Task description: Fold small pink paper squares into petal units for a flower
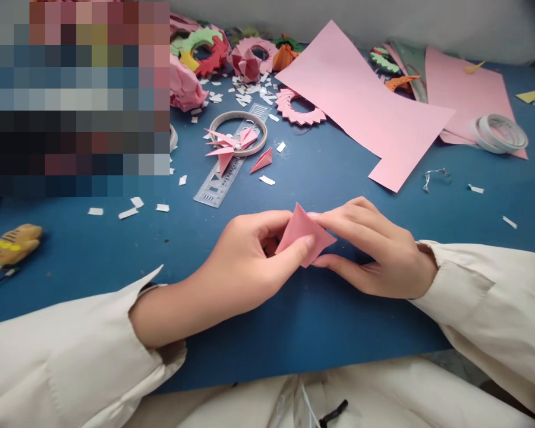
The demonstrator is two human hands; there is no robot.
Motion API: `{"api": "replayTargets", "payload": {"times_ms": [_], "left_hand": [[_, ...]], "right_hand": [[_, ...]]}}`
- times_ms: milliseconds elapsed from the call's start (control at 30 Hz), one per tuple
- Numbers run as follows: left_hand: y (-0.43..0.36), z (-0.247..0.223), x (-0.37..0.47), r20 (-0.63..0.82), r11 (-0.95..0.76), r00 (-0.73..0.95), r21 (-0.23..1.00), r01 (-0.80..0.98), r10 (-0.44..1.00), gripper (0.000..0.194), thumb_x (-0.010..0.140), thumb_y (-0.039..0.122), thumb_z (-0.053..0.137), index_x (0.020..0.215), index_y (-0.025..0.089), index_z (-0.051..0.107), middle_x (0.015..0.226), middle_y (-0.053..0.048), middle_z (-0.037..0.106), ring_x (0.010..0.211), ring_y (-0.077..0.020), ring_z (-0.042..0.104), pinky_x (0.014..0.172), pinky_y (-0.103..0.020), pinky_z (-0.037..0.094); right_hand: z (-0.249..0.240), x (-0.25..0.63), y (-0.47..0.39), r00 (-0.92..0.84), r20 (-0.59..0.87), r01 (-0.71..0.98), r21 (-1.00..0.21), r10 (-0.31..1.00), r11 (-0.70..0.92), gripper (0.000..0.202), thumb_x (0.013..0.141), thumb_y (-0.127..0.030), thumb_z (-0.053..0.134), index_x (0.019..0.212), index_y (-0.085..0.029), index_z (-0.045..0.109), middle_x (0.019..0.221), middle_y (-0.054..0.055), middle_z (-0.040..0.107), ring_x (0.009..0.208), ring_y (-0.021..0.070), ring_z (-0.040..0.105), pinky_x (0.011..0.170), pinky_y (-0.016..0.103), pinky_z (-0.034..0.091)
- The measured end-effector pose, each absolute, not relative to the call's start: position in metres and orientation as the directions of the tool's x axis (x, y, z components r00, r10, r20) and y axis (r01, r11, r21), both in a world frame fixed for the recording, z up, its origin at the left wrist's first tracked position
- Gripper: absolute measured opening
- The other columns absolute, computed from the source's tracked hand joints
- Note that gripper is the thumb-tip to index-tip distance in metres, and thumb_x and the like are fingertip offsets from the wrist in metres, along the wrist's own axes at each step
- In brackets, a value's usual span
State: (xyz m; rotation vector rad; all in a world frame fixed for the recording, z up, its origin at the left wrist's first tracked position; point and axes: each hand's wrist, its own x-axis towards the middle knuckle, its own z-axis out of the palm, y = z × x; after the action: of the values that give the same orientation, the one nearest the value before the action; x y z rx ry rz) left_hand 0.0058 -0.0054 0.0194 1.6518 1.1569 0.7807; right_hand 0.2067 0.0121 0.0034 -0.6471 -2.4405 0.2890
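Observation:
A small folded square of pink paper [299, 229] is held up between both hands, one corner pointing away from me. My left hand [254, 255] pinches it, with the thumb lying across its front face and the fingers behind. At the paper's right side, my right hand [374, 249] has its index finger on the upper edge and its thumb near the lower corner. Beyond the hands lie a loose folded pink paper piece [262, 160] and a cluster of pointed pink pieces [227, 147], resting over a roll of tape [264, 128] and a clear ruler [214, 187].
A large pink sheet [356, 101] with a cut-out corner lies at the back of the blue table [116, 255]. White tape rolls [502, 134] stand at right. Folded paper rings [301, 107] and white paper scraps are scattered behind. A yellow toy-like object [15, 245] is far left.

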Motion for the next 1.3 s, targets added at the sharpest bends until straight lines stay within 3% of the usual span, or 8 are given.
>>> {"api": "replayTargets", "payload": {"times_ms": [267,433,567,667,900,1100,1300], "left_hand": [[-0.004,0.019,0.007,-0.074,-0.095,0.437,0.931,0.353,0.896,0.020,0.082,0.022,0.057,0.064,0.015,0.061,0.053,0.006,0.052,0.049,-0.0051,0.043,0.044,-0.014,0.032],[-0.004,0.019,0.008,-0.120,-0.031,0.463,0.952,0.305,0.878,0.016,0.081,0.022,0.058,0.068,0.015,0.062,0.058,0.006,0.055,0.053,-0.0044,0.045,0.048,-0.013,0.034],[0.000,0.021,0.008,-0.081,0.000,0.416,0.982,0.191,0.906,0.012,0.081,0.023,0.061,0.073,0.014,0.062,0.063,0.006,0.058,0.057,-0.0043,0.048,0.049,-0.011,0.036],[0.005,0.022,0.008,-0.060,-0.011,0.344,0.980,0.200,0.937,0.019,0.081,0.025,0.060,0.066,0.013,0.061,0.058,0.005,0.054,0.055,-0.0048,0.046,0.050,-0.012,0.036],[0.012,0.023,0.011,-0.069,-0.031,0.375,0.967,0.254,0.925,0.029,0.080,0.025,0.063,0.055,0.011,0.057,0.049,0.007,0.045,0.049,-0.0025,0.039,0.045,-0.012,0.030],[0.011,0.024,0.010,-0.095,0.010,0.383,0.976,0.216,0.919,0.023,0.078,0.024,0.065,0.059,0.012,0.061,0.054,0.005,0.053,0.051,-0.0037,0.045,0.047,-0.012,0.034],[0.010,0.023,0.009,-0.129,0.023,0.385,0.963,0.267,0.914,0.028,0.079,0.027,0.063,0.055,0.012,0.061,0.055,0.003,0.054,0.054,-0.0059,0.048,0.050,-0.016,0.036]], "right_hand": [[0.008,0.208,0.014,-0.731,0.526,0.422,-0.152,0.435,0.894,0.038,0.085,-0.029,0.062,0.116,-0.012,0.051,0.092,0.009,0.070,0.080,0.0145,0.065,0.072,0.030,0.045],[0.012,0.209,0.016,-0.765,0.512,0.400,-0.098,0.391,0.911,0.031,0.086,-0.032,0.061,0.109,-0.013,0.055,0.092,0.008,0.071,0.079,0.0130,0.066,0.072,0.029,0.046],[0.010,0.204,0.026,-0.767,0.555,0.395,0.014,0.322,0.918,0.033,0.086,-0.031,0.061,0.113,-0.013,0.054,0.096,0.007,0.071,0.082,0.0125,0.067,0.072,0.027,0.046],[0.006,0.199,0.034,-0.738,0.621,0.397,0.084,0.263,0.914,0.035,0.088,-0.033,0.058,0.116,-0.014,0.052,0.094,0.006,0.071,0.080,0.0126,0.066,0.072,0.028,0.045],[0.006,0.200,0.039,-0.744,0.612,0.417,0.108,0.270,0.902,0.029,0.088,-0.031,0.058,0.112,-0.017,0.055,0.085,0.003,0.071,0.078,0.0133,0.066,0.072,0.030,0.044],[0.011,0.200,0.035,-0.756,0.613,0.389,0.137,0.231,0.911,0.021,0.089,-0.031,0.057,0.100,-0.013,0.059,0.080,0.004,0.072,0.078,0.0113,0.067,0.069,0.029,0.044],[0.011,0.201,0.034,-0.758,0.606,0.389,0.122,0.242,0.913,0.018,0.088,-0.029,0.059,0.099,-0.015,0.059,0.084,0.003,0.073,0.078,0.0102,0.067,0.069,0.028,0.044]]}}
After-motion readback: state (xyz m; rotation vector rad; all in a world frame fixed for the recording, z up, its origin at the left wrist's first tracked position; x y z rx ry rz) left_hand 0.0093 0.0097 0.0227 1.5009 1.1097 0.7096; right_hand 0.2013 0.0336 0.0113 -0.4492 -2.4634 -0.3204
